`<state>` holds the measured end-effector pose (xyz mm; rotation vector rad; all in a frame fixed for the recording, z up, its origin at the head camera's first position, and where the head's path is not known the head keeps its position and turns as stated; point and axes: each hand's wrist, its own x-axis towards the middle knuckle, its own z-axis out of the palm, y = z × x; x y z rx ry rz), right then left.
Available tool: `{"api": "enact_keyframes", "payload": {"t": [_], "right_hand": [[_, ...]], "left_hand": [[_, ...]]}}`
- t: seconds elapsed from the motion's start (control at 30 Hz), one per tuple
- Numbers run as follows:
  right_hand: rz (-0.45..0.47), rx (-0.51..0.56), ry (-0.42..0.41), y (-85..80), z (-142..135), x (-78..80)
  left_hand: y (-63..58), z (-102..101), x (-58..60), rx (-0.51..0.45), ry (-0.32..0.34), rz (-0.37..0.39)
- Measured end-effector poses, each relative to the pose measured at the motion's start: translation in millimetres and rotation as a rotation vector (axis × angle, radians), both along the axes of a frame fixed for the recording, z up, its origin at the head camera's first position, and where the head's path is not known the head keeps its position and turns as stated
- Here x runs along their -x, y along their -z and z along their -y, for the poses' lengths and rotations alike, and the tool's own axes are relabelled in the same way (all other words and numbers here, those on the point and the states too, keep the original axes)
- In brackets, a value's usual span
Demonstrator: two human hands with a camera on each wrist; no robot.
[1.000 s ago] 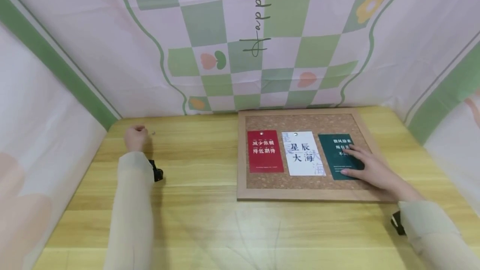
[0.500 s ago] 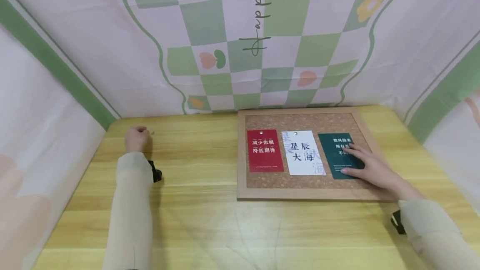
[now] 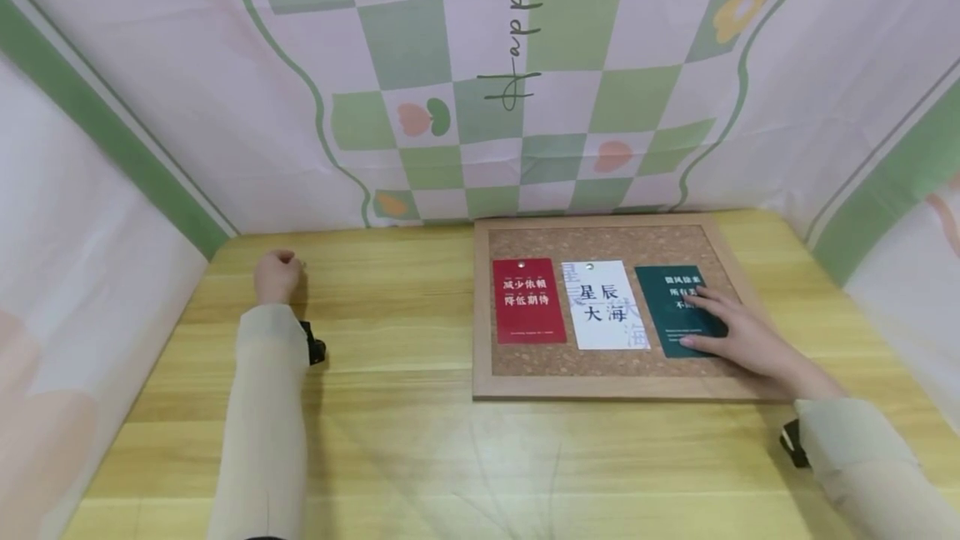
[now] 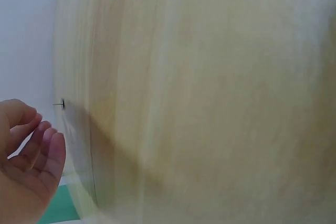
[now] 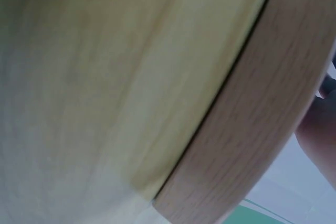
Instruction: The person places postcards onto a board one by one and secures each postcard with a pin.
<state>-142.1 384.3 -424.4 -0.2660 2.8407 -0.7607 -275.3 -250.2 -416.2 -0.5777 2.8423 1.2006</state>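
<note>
At the far left of the table, my left hand (image 3: 277, 278) reaches low with loosely bent fingers. The left wrist view shows a thumbtack (image 4: 63, 103) on the wood, its pin pointing up, a little apart from the fingertips (image 4: 37, 116). My right hand (image 3: 750, 342) lies spread over the right side of a dark green card (image 3: 667, 327), its fingers touching the card and covering part of the printed text. That card lies on a framed cork board (image 3: 525, 363). In the right wrist view the hand is mostly cut off at the edge.
Left of the green card, a white card (image 3: 611, 327) and a red card (image 3: 528, 319) lie on the cork, each with a tack at its top. The wooden table (image 3: 390, 457) meets a patterned cloth backdrop (image 3: 420, 123) behind; cloth also hangs at both sides.
My left hand has shifted slightly so that the tack beside it, seen earlier in the head view, is now barely visible there. The right hand and the cards have stayed in place.
</note>
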Motion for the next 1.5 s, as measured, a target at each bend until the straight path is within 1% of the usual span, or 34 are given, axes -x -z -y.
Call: {"api": "enact_keyframes", "payload": {"t": [0.07, 0.2, 0.47, 0.6, 0.73, 0.9, 1.03, 1.23, 1.5], "right_hand": [[-0.001, 0.001, 0.0, -0.3, 0.2, -0.3], [-0.006, 0.002, 0.0, -0.5, 0.3, -0.5], [0.003, 0.005, 0.002, 0.2, 0.1, -1.0], [0.001, 0.0, 0.0, 0.2, 0.0, -1.5], [0.001, 0.003, 0.0, 0.3, 0.4, -1.2], [0.003, 0.008, 0.002, 1.0, -0.2, -1.2], [0.005, 0.008, 0.004, 1.1, -0.3, -1.6], [0.016, 0.014, 0.005, 0.3, 1.1, -1.8], [0.013, 0.017, 0.007, 1.9, -1.7, -0.7]], "left_hand": [[0.3, -0.6, 0.4, -0.004, -0.003, 0.002], [0.4, -0.8, 1.0, -0.029, 0.0, 0.031], [0.9, -2.4, -1.3, -0.032, 0.043, 0.066], [1.6, -3.1, -1.9, -0.047, 0.049, 0.071], [1.8, -3.1, -1.9, -0.023, 0.051, 0.066], [2.3, -3.4, -1.5, 0.077, 0.087, 0.067], [3.3, -3.7, -0.2, 0.102, 0.106, 0.073], [3.3, -6.2, -2.1, 0.09, 0.088, 0.065], [4.5, -8.6, -3.8, 0.07, 0.057, 0.029]]}}
